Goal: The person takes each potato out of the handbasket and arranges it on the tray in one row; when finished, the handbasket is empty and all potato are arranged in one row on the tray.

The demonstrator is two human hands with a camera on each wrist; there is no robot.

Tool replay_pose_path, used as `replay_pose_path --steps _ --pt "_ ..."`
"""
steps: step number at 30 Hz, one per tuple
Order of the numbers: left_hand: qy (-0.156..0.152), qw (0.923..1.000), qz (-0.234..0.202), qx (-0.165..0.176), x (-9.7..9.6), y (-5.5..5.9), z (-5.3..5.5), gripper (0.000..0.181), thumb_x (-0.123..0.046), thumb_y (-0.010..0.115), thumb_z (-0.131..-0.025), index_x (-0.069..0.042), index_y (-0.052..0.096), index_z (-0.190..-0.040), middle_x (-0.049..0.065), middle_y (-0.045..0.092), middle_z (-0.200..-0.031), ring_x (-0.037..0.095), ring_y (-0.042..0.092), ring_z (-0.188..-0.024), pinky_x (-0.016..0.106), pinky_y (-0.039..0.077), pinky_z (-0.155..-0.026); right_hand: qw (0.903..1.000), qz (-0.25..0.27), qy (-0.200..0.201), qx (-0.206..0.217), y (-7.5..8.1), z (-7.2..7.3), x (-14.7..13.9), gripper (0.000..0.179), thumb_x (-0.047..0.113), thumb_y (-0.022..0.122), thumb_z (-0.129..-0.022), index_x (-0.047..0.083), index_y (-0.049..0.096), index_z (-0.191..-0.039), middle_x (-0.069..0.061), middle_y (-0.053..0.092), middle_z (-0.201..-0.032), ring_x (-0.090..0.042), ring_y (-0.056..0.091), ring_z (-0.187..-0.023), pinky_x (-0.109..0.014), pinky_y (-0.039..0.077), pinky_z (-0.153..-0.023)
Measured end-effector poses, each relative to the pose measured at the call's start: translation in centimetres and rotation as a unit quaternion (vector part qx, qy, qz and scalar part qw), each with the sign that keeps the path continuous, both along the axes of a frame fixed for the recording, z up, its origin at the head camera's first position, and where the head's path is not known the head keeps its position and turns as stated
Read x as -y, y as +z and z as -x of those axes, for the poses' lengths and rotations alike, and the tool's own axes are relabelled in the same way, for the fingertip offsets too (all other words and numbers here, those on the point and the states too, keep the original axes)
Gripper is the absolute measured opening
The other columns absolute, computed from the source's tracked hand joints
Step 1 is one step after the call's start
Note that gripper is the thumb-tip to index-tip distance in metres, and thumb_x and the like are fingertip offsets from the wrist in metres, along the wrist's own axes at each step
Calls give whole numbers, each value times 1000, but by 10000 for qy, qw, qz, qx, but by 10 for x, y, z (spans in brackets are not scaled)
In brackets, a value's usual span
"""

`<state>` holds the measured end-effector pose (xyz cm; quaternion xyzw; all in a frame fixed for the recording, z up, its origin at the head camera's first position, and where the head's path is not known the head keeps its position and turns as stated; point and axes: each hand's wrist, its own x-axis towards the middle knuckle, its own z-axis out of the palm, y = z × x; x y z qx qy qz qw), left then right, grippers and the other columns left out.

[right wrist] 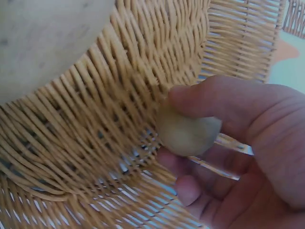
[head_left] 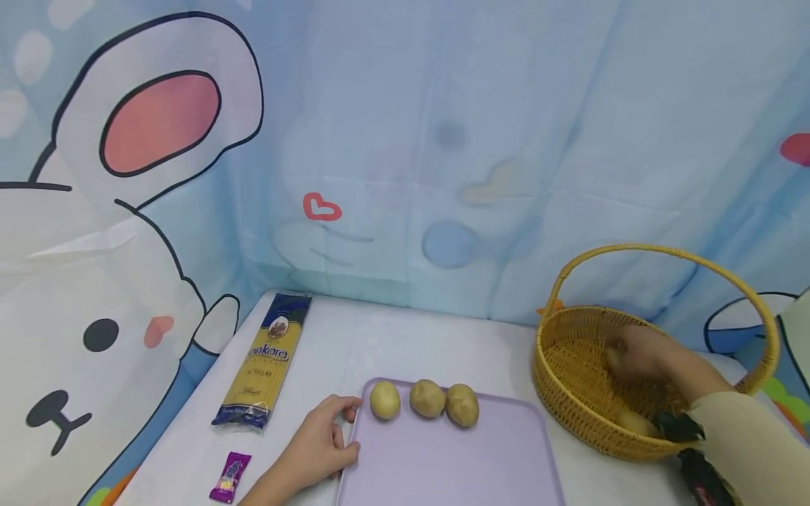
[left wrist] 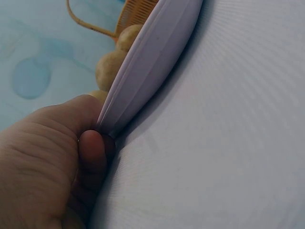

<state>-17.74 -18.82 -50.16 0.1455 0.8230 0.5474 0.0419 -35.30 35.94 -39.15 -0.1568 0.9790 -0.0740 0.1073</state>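
A lilac tray [head_left: 455, 464] lies on the white table, with three potatoes in a row along its far edge: a paler one [head_left: 384, 400], a middle one [head_left: 427, 398] and a right one [head_left: 463, 405]. My left hand [head_left: 319, 439] pinches the tray's left rim between thumb and fingers. Inside the wicker basket [head_left: 569, 411] on the right, my right hand [head_left: 642, 355] grips a potato [right wrist: 188, 131] between thumb and fingers; it looks blurred in the head view. Another potato [head_left: 635, 423] lies at the basket's near side, looming large in the right wrist view.
The basket's tall handle [head_left: 658, 247] arches over the right arm. A yellow and blue pasta packet [head_left: 266, 362] and a small purple wrapped sweet [head_left: 230, 477] lie left of the tray. Behind the table hangs a printed blue curtain [head_left: 392, 154].
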Motion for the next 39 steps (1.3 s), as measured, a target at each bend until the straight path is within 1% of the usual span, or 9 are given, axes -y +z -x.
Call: replay_pose_path --steps 4,5,9,14,19,24,28,33,39 --pt "24 10000 22 -11 0 1 -1 62 -2 73 -76 -5 50 -134 7 50 -110 11 55 -51 31 52 -39 9993 71 227 -298 7 -2 10 42 11 63 -87 -9 58 -124 -23 62 -106 -22 52 -71 -35 43 -57" --pt "26 10000 30 -4 0 0 -1 62 -2 73 -76 -6 50 -134 7 50 -110 11 55 -51 31 52 -40 9991 64 276 -321 11 -2 12 43 10 65 -85 -8 58 -123 -24 61 -106 -23 53 -74 -36 44 -58" --pt "16 10000 25 -26 0 -1 -2 62 -2 73 -76 -6 50 -134 7 50 -110 11 55 -51 31 52 -39 9993 133 264 -228 23 -8 22 48 8 70 -80 -7 56 -123 -23 59 -104 -26 55 -77 -36 45 -56" --pt "10 10000 22 7 0 -2 -3 62 -3 73 -76 -5 50 -133 7 50 -110 11 55 -51 31 52 -40 9974 135 443 -548 32 -20 33 47 11 69 -81 -6 56 -124 -21 61 -106 -24 54 -77 -35 44 -57" --pt "25 10000 29 32 -1 -2 -4 62 -2 73 -76 -5 51 -133 7 49 -110 11 55 -51 31 52 -39 9932 189 648 -947 39 -35 49 50 18 74 -78 -1 60 -122 -14 63 -105 -21 53 -79 -33 42 -59" --pt "19 9999 74 -68 -1 -2 -4 61 -2 73 -76 -5 51 -133 7 50 -110 11 55 -50 31 52 -39 9915 335 743 -1010 50 -51 67 51 18 76 -77 1 61 -122 -9 63 -103 -18 51 -77 -30 41 -58" --pt "43 9999 131 -75 -1 -2 -4 61 -2 73 -76 -6 51 -133 6 50 -109 11 55 -50 31 52 -39 9904 584 772 -985 56 -63 82 49 19 76 -78 6 61 -123 -6 62 -106 -16 51 -77 -29 42 -58" --pt "33 9998 148 -123 -2 -1 -4 61 -2 72 -76 -5 51 -133 6 50 -109 11 55 -49 30 51 -38 9886 832 853 -916 59 -77 102 50 21 78 -79 7 61 -123 -5 61 -109 -15 53 -81 -28 46 -58" --pt "4 9997 128 -200 -3 0 -3 61 -1 73 -76 -4 51 -133 6 50 -108 10 54 -49 30 50 -37 9872 928 954 -878 62 -92 124 52 23 78 -80 6 60 -126 -4 62 -110 -13 55 -83 -28 47 -60"
